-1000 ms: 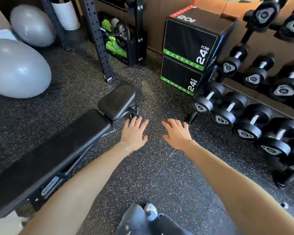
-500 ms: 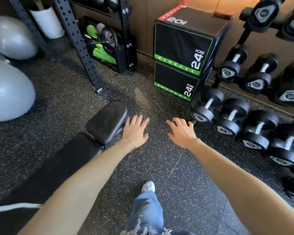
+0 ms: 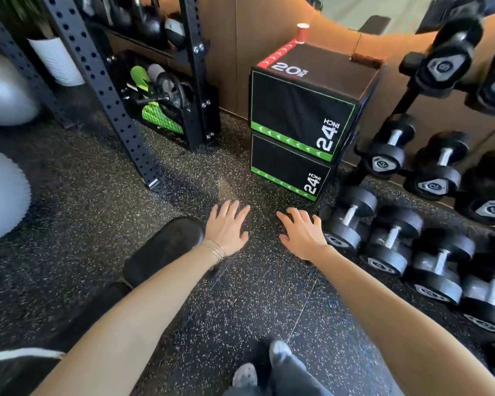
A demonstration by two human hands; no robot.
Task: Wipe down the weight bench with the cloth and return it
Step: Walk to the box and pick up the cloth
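The black padded weight bench lies at the lower left, its small seat pad (image 3: 166, 247) just left of my left wrist. My left hand (image 3: 226, 228), with thin bracelets on the wrist, is stretched forward over the floor with straight, spread fingers and holds nothing. My right hand (image 3: 303, 232) reaches out beside it, also spread and empty, close to the dumbbells. A small brown folded thing (image 3: 366, 60), possibly the cloth, lies on top of the stacked black plyo boxes (image 3: 295, 110) ahead.
A red cup (image 3: 302, 31) stands on the top box's back corner. Dumbbells on a rack (image 3: 392, 244) line the right side. A black perforated rack upright (image 3: 109, 90) and grey exercise balls (image 3: 0, 190) are on the left. The floor is speckled rubber.
The view has moved forward toward the plyo boxes, so the bench has slid down and left in view. Both hands stay outstretched and empty.
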